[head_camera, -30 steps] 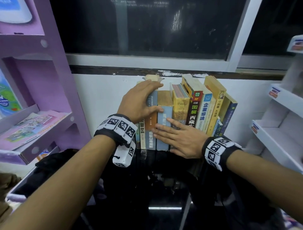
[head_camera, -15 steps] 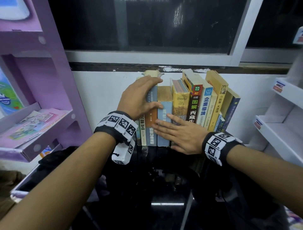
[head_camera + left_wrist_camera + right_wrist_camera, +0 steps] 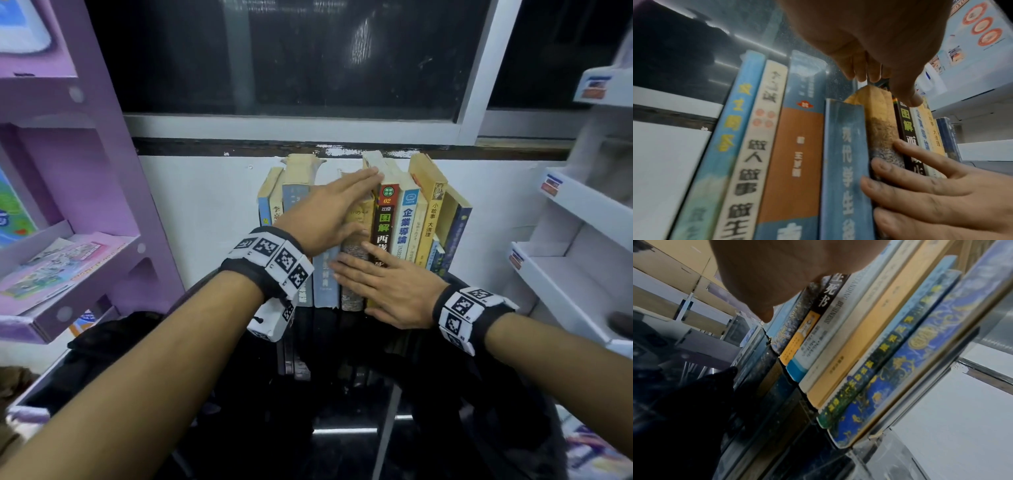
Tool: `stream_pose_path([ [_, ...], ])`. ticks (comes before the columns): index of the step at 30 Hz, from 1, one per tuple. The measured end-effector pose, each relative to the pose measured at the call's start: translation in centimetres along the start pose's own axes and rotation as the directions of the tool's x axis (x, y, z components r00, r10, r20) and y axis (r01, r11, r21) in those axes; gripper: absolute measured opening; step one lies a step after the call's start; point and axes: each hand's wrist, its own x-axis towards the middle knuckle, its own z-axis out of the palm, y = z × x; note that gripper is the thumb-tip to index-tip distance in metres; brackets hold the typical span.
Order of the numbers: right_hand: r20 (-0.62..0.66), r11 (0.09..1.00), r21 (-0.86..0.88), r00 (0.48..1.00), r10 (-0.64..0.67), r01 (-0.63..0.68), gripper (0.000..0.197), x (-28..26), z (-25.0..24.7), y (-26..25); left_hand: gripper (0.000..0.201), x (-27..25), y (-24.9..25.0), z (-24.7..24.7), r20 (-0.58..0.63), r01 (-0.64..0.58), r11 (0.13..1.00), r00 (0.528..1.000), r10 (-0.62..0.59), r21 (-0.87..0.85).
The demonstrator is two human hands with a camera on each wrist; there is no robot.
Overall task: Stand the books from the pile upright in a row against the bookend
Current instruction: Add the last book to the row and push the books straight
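- Row of upright paperback books [image 3: 363, 236], spines facing the camera, stands at centre of the head view on a glossy black tabletop [image 3: 342, 428], backed against a white wall [image 3: 205, 205] below a dark window [image 3: 291, 51].
- Right end of the row leans slightly to the right; a dark blue book with gold pattern [image 3: 900, 378] is the last one there, with a thin clear upright panel [image 3: 925, 386] just beside it, lower right of the right wrist view. Cannot tell for certain that this is the bookend.
- Left hand [image 3: 329, 216] lies across the top of the row, fingers straight, reaching right; fingertips [image 3: 371, 173] touch the top of a tall book with a black and red spine [image 3: 385, 222]. Nothing clasped.
- Right hand [image 3: 394, 291] is flat against the lower spines, fingers spread and straight, pointing left. In the left wrist view its fingertips [image 3: 879, 164] press a worn yellow and grey speckled spine [image 3: 879, 129] and the edge of a pale blue spine [image 3: 844, 162]. Nothing gripped.
- Purple cardboard shelf unit [image 3: 85, 171] fills the left of the head view, holding flat printed sheets [image 3: 51, 267].
- White cardboard shelf unit [image 3: 582, 240] at the right edge.
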Motion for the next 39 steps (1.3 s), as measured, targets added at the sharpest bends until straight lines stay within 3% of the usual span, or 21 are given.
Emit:
stream_pose_path([
  [3,-0.004,1.000,0.001,1.000,-0.006,0.006,0.078,0.1,0.5,0.2,0.086,0.2,-0.3,0.5,0.049,0.036,0.999,0.998,-0.036,-0.010],
  [15,-0.029,1.000,-0.005,1.000,-0.003,0.003,0.076,0.6,1.9,0.5,0.090,0.3,-1.2,0.9,0.006,-0.011,1.000,1.000,0.011,0.028],
  [20,-0.040,1.000,0.003,0.999,-0.012,0.012,0.075,0.3,1.2,0.3,0.091,0.3,-0.8,1.0,0.021,0.006,0.998,1.000,-0.005,-0.069],
  [23,-0.060,1.000,0.016,0.998,-0.019,0.020,0.072,-0.6,0.8,0.2,0.081,0.5,-0.3,0.9,-0.040,0.004,0.992,0.999,-0.009,-0.126],
  [27,-0.053,1.000,0.027,0.999,-0.014,0.016,0.069,-2.7,0.4,0.5,0.078,1.6,1.1,0.3,-0.104,-0.012,0.999,0.995,0.009,-0.033],
  [31,-0.026,1.000,0.024,1.000,0.003,-0.003,0.069,-4.4,0.4,1.4,0.082,3.5,2.3,0.3,-0.066,-0.054,0.993,0.996,0.061,0.101],
  [33,-0.017,1.000,0.020,1.000,-0.004,0.005,0.071,-4.6,0.6,1.6,0.087,4.0,2.3,0.7,-0.016,-0.010,0.992,1.000,0.012,0.127],
  [36,-0.014,1.000,0.015,1.000,-0.014,0.014,0.075,-4.7,1.0,2.0,0.091,4.1,1.6,1.1,0.037,0.062,0.998,0.997,-0.063,0.024],
  [39,-0.027,1.000,0.004,0.999,-0.018,0.018,0.077,-4.4,1.6,2.2,0.087,4.1,1.0,1.1,0.057,0.030,0.999,0.998,-0.029,-0.019],
])
